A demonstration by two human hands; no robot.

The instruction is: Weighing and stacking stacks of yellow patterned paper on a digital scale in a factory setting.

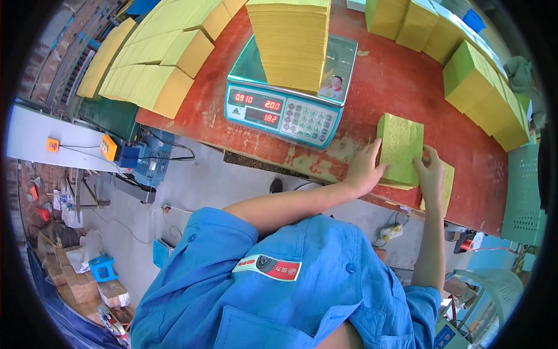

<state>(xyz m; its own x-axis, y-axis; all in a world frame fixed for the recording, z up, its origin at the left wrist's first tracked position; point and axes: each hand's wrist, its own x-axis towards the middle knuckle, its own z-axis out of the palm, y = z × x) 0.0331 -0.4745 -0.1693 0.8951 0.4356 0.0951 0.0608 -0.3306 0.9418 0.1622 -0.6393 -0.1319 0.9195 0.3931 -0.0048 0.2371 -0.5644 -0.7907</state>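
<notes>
A thick stack of yellow paper (401,145) with a dimpled top sheet lies near the front edge of the red table, right of the scale. My left hand (365,170) grips its left side, fingers along the edge and thumb at the near corner. At its right edge, my right hand (430,171) is closed with the thumb against the paper. Partly behind my right wrist lies another yellow paper stack (447,189). A teal digital scale (282,119) with lit red digits bears a tall yellow paper stack (293,49).
Rows of yellow paper blocks (154,87) line the table's left side, and more blocks (482,96) stand at the right. A green perforated basket (523,198) stands beyond the red table's (395,75) right end. A power strip (391,232) hangs below the front edge.
</notes>
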